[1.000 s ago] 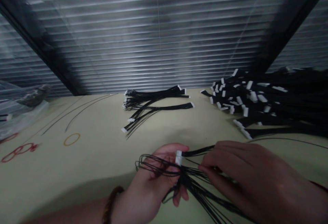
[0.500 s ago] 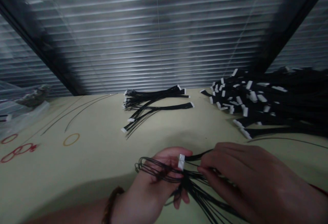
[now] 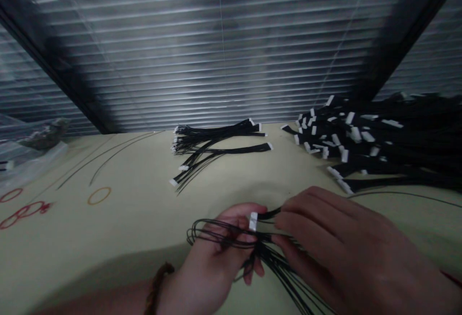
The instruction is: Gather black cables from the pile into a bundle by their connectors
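Observation:
In the lower middle, my left hand is closed around a black wire harness, with loops of its thin wires bending back over the thumb. A white connector stands up at the left fingertips, and black wires run from it to the right. My right hand is bent over those wires close to the connector, fingers pinched together; its fingertips are partly hidden, though wires pass into them. Loose wire ends fan out downward below both hands.
A small bundle of harnesses lies at the table's back middle. A large heap of harnesses fills the back right. On the left are a yellow rubber band, red bands, loose wires and a plastic bag. Blinds stand behind.
My right hand has shifted slightly left and up along the wires, nearer the connector. The left hand keeps its hold, and the connector has moved very slightly up and left.

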The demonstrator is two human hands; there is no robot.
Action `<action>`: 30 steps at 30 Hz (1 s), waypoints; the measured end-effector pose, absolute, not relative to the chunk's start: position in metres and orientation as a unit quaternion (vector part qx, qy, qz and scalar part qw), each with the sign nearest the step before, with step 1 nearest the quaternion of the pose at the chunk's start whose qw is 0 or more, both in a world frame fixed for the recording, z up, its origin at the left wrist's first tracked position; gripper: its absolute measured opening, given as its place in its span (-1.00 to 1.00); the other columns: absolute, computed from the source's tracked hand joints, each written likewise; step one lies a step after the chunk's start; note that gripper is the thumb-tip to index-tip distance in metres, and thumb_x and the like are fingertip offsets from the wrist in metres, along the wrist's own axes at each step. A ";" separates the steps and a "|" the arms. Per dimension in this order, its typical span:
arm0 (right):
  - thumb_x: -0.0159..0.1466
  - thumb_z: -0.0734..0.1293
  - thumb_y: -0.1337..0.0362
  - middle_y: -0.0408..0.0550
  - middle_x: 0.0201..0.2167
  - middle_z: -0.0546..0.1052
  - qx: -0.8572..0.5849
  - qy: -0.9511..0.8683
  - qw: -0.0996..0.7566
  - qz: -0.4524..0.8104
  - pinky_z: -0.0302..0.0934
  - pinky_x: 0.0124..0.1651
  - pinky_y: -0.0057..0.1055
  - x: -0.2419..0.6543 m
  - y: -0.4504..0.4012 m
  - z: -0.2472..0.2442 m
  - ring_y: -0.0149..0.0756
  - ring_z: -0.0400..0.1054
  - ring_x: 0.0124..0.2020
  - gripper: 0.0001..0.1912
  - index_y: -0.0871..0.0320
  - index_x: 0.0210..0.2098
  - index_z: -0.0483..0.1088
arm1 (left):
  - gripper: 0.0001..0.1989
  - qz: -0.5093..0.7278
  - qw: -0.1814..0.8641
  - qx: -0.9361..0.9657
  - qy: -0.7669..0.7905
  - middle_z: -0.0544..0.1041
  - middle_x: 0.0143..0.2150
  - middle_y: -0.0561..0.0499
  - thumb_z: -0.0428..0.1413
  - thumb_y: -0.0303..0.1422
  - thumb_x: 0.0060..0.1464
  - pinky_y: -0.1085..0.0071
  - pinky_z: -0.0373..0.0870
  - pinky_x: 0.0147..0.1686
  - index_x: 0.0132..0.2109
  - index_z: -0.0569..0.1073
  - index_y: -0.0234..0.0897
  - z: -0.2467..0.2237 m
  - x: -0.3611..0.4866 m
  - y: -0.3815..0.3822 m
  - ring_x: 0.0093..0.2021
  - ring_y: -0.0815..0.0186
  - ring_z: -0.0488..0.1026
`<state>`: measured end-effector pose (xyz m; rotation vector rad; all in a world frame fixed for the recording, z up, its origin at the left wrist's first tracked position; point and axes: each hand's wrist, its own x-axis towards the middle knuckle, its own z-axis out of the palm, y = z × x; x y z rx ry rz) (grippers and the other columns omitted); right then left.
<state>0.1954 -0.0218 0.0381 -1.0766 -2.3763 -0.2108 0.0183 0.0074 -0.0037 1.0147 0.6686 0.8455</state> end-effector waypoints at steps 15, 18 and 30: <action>0.05 0.24 0.47 -0.18 -0.57 0.42 -0.533 -0.814 0.212 0.089 0.05 -0.53 -0.46 0.187 -0.022 0.036 -0.38 0.26 -0.60 -0.86 0.14 -0.51 0.37 | -0.73 0.377 0.731 0.465 0.328 0.40 -0.58 0.11 0.14 -0.42 -0.03 0.54 0.19 -0.67 -0.12 0.37 -0.32 -0.003 0.020 0.007 -0.64 0.45 0.30; 0.11 0.18 0.45 -0.23 -0.62 0.34 -0.519 -0.785 0.170 0.292 -0.03 -0.58 -0.56 0.197 -0.010 0.050 -0.48 0.15 -0.63 -0.85 0.14 -0.50 0.34 | -0.72 0.371 0.735 0.464 0.327 0.40 -0.57 0.11 0.16 -0.41 -0.04 0.54 0.19 -0.67 -0.13 0.37 -0.32 -0.002 0.021 0.007 -0.66 0.46 0.30; 0.24 -0.01 0.24 -0.29 -0.57 0.38 -0.410 -0.677 0.451 0.412 0.05 -0.42 -0.39 0.270 0.032 0.093 -0.59 0.23 -0.45 -0.53 0.29 -0.66 0.27 | -0.66 0.386 0.722 0.457 0.347 0.39 -0.62 0.12 0.16 -0.37 -0.04 0.53 0.14 -0.68 -0.08 0.36 -0.37 0.005 0.020 0.009 -0.66 0.44 0.29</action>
